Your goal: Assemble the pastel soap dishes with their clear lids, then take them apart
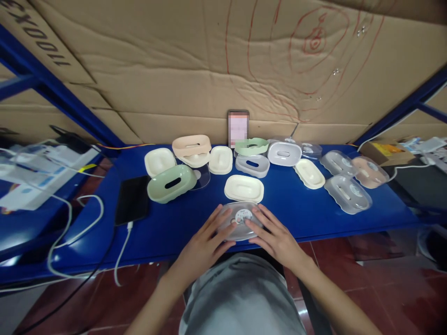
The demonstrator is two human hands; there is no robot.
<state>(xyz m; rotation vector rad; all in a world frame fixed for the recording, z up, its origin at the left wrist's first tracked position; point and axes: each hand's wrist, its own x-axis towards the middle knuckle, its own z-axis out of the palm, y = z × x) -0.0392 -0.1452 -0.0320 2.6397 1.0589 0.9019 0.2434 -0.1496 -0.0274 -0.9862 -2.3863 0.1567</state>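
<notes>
At the table's front edge lies a grey soap box under a clear lid with a round white sticker. My left hand grips its left side, fingers spread over the top and thumb at the near edge. On the opposite side, my right hand holds it likewise, with fingertips close to the sticker. Just beyond the box is a cream oval tray. A green slotted soap dish sits farther left. The underside of the held box is hidden.
Behind stand a peach dish, a grey dish and a phone against the cardboard. Several lidded boxes are at the right. A black tablet with a white cable lies left on the blue table.
</notes>
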